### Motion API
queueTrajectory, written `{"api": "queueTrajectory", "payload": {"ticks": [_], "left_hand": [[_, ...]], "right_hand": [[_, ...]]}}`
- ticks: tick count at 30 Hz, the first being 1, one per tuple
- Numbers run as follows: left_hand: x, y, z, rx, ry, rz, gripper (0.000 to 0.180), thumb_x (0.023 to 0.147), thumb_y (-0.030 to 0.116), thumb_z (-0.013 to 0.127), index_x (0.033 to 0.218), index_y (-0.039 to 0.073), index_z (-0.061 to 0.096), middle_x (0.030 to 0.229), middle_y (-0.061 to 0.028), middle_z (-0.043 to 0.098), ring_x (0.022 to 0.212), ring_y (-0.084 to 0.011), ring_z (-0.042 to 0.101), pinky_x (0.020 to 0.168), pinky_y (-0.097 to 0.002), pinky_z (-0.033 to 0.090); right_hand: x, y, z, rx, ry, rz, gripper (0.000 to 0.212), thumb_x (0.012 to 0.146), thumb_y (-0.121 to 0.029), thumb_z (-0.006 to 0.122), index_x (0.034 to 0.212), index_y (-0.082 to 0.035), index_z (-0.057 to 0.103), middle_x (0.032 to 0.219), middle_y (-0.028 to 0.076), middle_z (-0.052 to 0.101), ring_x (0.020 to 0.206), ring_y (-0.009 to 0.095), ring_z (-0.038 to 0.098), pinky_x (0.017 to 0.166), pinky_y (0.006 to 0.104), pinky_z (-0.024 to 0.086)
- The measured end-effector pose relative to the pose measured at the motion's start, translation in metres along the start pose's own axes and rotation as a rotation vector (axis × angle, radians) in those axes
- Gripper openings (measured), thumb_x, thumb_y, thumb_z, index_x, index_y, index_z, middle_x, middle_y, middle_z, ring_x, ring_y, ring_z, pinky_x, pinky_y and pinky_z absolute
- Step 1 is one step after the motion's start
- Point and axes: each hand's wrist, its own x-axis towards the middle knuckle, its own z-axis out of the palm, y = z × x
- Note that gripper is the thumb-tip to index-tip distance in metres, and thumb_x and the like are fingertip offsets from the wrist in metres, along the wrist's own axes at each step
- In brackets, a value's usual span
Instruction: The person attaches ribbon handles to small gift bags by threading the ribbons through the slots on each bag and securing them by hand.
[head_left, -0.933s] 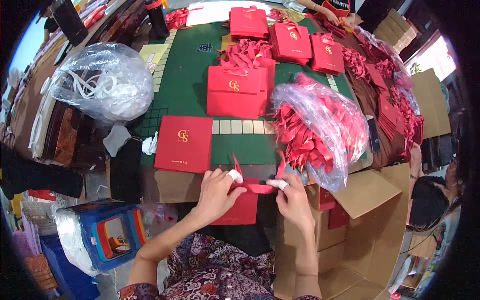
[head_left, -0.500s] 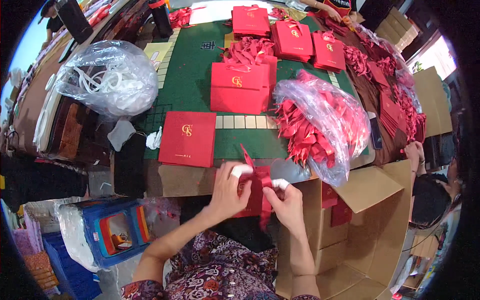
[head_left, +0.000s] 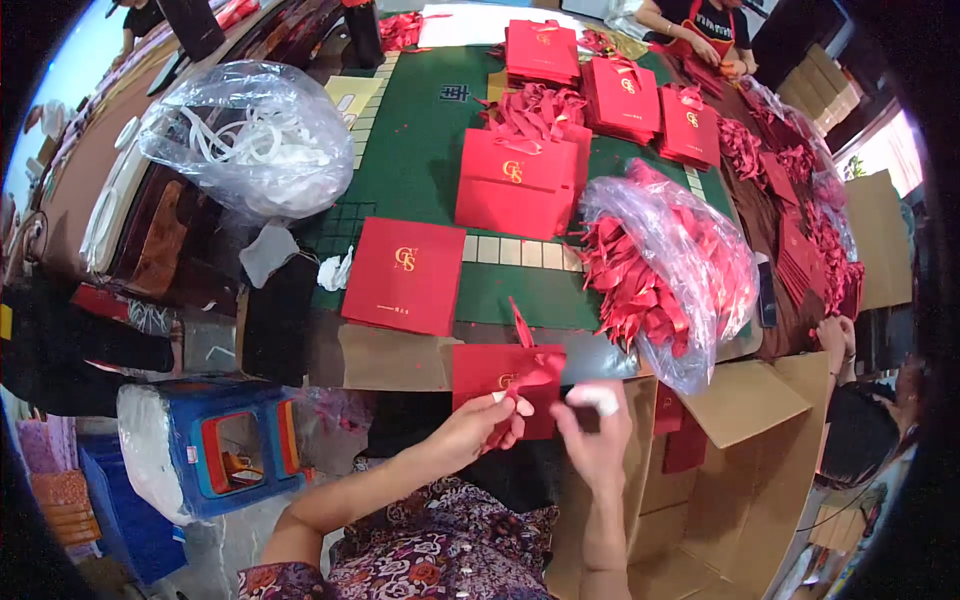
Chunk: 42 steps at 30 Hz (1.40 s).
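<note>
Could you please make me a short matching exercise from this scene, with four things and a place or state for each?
Things:
1. The person's left hand
2. Clear bag of white straps
3. Clear bag of red ribbons
4. Cardboard box

Places or states:
A. Right side of the green mat
B. Open, at the picture's lower right
C. Gripping a red ribbon
D. Picture's upper left

Pairs: 1-C, 2-D, 3-A, 4-B

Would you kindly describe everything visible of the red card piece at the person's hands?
The red card piece is flat, straight-edged and looks like stiff paper. Its gold emblem is partly hidden by a red ribbon. It is at the near edge of the table. The left hand, holding ribbon, overlaps its lower part; whether the blurred right hand touches it is unclear.
</note>
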Motion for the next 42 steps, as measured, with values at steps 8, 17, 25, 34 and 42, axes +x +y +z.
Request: {"api": "queueTrajectory", "payload": {"ticks": [8, 17, 25, 34, 42], "left_hand": [[0.009, -0.003, -0.003, -0.582, -0.226, -0.191, 0.025, 0.105, 0.024, 0.048, 0.120, 0.008, 0.061, 0.107, -0.0026, 0.065, 0.096, -0.0139, 0.065, 0.079, -0.0323, 0.054], [-0.020, 0.026, -0.009, 0.681, 0.134, 0.294, 0.025, 0.104, 0.021, 0.051, 0.117, 0.001, 0.060, 0.110, -0.0082, 0.065, 0.105, -0.0172, 0.063, 0.090, -0.0341, 0.050], [-0.015, 0.055, -0.016, 1.485, 0.608, 0.711, 0.044, 0.081, 0.009, 0.074, 0.122, 0.002, 0.060, 0.113, -0.0174, 0.055, 0.102, -0.0376, 0.057, 0.084, -0.0443, 0.050], [-0.005, 0.048, -0.022, 1.456, 0.574, 0.766, 0.030, 0.081, 0.006, 0.073, 0.109, 0.001, 0.063, 0.108, -0.0141, 0.057, 0.094, -0.0355, 0.062, 0.078, -0.0431, 0.052], [-0.002, 0.047, -0.014, 1.416, 0.530, 0.797, 0.018, 0.084, 0.003, 0.068, 0.101, 0.000, 0.063, 0.103, -0.0152, 0.058, 0.088, -0.0369, 0.063, 0.072, -0.0441, 0.053]], "right_hand": [[-0.018, -0.020, 0.011, -0.233, -0.349, -0.566, 0.038, 0.068, -0.013, 0.085, 0.102, -0.024, 0.073, 0.107, -0.002, 0.066, 0.115, 0.024, 0.057, 0.094, 0.0422, 0.046], [-0.023, -0.028, -0.005, 0.284, -0.235, -0.284, 0.025, 0.076, 0.002, 0.074, 0.095, -0.012, 0.066, 0.095, 0.008, 0.071, 0.084, 0.023, 0.070, 0.083, 0.0407, 0.054], [0.006, -0.018, 0.062, -0.018, -0.144, -0.025, 0.016, 0.084, -0.001, 0.073, 0.099, -0.001, 0.067, 0.093, 0.014, 0.071, 0.085, 0.027, 0.071, 0.077, 0.0339, 0.055], [0.010, -0.005, 0.086, -0.083, -0.104, 0.020, 0.013, 0.083, -0.009, 0.074, 0.092, -0.002, 0.069, 0.084, 0.014, 0.069, 0.073, 0.030, 0.068, 0.065, 0.0389, 0.053], [0.013, -0.015, 0.084, -0.041, -0.120, 0.175, 0.013, 0.080, -0.009, 0.074, 0.089, -0.002, 0.068, 0.084, 0.015, 0.070, 0.070, 0.030, 0.068, 0.064, 0.0377, 0.053]]}}
